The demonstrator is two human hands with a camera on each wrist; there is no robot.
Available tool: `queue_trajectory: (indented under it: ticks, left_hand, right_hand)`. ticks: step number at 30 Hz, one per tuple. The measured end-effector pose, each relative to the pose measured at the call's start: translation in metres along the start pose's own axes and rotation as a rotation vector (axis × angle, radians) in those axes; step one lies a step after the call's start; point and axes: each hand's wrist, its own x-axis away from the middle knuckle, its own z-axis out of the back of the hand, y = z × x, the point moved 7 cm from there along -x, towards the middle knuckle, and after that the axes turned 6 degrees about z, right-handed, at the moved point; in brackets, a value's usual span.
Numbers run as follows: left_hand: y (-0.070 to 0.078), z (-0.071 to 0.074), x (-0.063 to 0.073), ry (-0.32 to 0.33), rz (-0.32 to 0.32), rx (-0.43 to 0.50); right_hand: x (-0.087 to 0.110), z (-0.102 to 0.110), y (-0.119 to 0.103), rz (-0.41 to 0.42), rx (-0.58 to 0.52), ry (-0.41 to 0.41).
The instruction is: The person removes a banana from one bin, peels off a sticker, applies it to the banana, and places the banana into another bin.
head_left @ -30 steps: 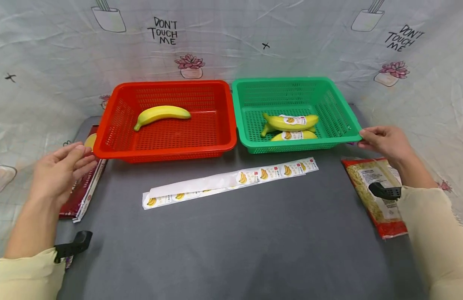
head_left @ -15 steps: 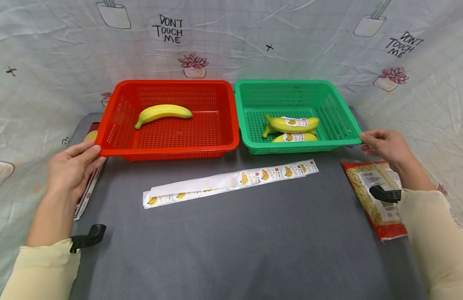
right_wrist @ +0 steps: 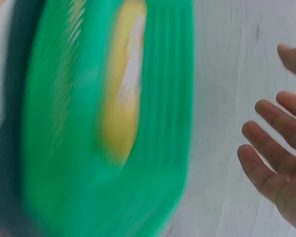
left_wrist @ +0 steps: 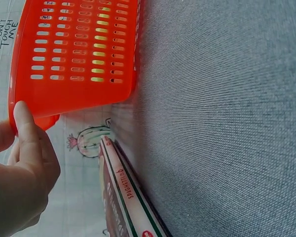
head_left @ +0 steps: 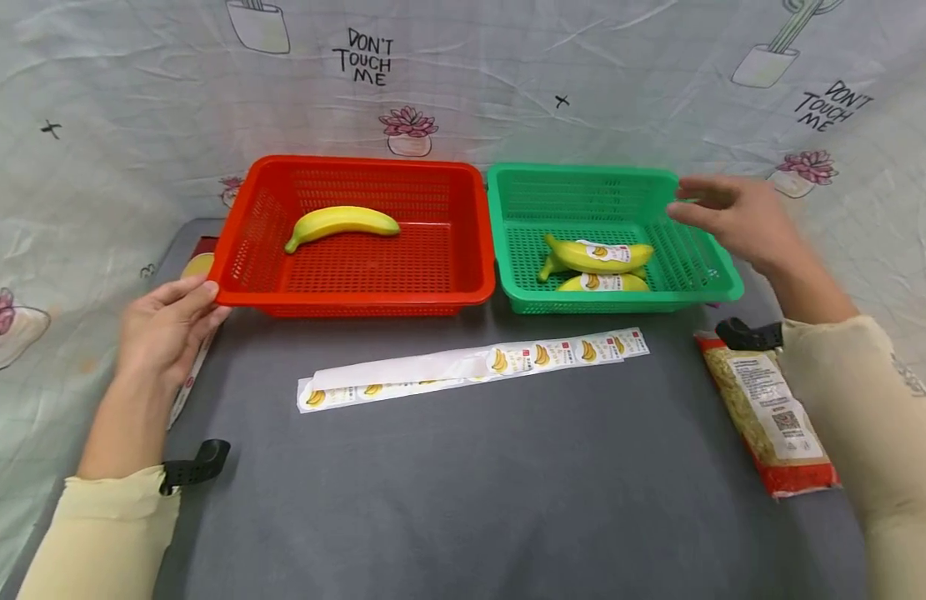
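Note:
My left hand (head_left: 162, 329) pinches the near left corner of a red plastic basket (head_left: 365, 297) between thumb and fingers; the left wrist view shows the fingertips on its rim (left_wrist: 19, 94). One yellow banana (head_left: 342, 223) without a visible sticker lies inside. Beside it stands a green basket (head_left: 628, 297) with several stacked bananas (head_left: 601, 257), at least two bearing white labels. Over the green basket's far right side hovers my right hand (head_left: 740, 218), holding nothing, its fingers apart in the right wrist view.
Strips of banana stickers (head_left: 470, 367) lie on the grey table (head_left: 463, 483) before the baskets. A red-ended food bag (head_left: 770, 417) lies at the right, near my sleeve. A spaghetti pack (left_wrist: 126, 192) lies at the left. A printed cloth (head_left: 463, 75) hangs behind.
My left hand has moved right and taken hold of the red basket's corner. My right hand has let go of the green basket's near right corner and moved up and left over it.

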Motion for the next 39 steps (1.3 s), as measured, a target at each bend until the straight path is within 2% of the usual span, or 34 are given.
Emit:
queue_trajectory:
  ticks: [4, 8, 10, 13, 15, 18, 24, 31, 34, 39]
  left_hand:
    - [0.004, 0.005, 0.003, 0.010, -0.034, 0.004]
    - [0.004, 0.003, 0.004, 0.003, -0.045, -0.015]
    - [0.003, 0.003, 0.004, 0.005, -0.045, -0.035]
    - [0.001, 0.003, 0.002, 0.017, -0.039, -0.061]
    - [0.000, 0.003, 0.001, 0.030, -0.034, -0.078]
    - [-0.001, 0.005, -0.001, 0.049, -0.036, -0.097]
    - [0.003, 0.014, -0.004, 0.084, -0.059, -0.097]
    - [-0.006, 0.009, -0.007, 0.066, -0.038, -0.048]
    - [-0.007, 0.010, -0.008, 0.060, -0.031, -0.036]
    - [-0.003, 0.013, -0.008, 0.047, -0.036, -0.033]
  right_hand:
    - [-0.056, -0.048, -0.094, 0.180, -0.106, -0.118]
    - [-0.103, -0.106, -0.171, 0.287, -0.183, -0.219]
    - [-0.124, -0.140, -0.198, 0.297, -0.207, -0.262]
    - [-0.150, -0.190, -0.222, 0.267, -0.234, -0.317]
    - [-0.162, -0.219, -0.229, 0.228, -0.232, -0.349]
    - [-0.175, -0.252, -0.231, 0.170, -0.213, -0.384]
    - [-0.189, -0.295, -0.231, 0.080, -0.163, -0.432]
    - [-0.185, -0.317, -0.216, 0.057, -0.206, -0.443]
    - [-0.184, -0.323, -0.217, 0.061, -0.230, -0.439]
    - [-0.187, -0.331, -0.221, 0.074, -0.206, -0.445]
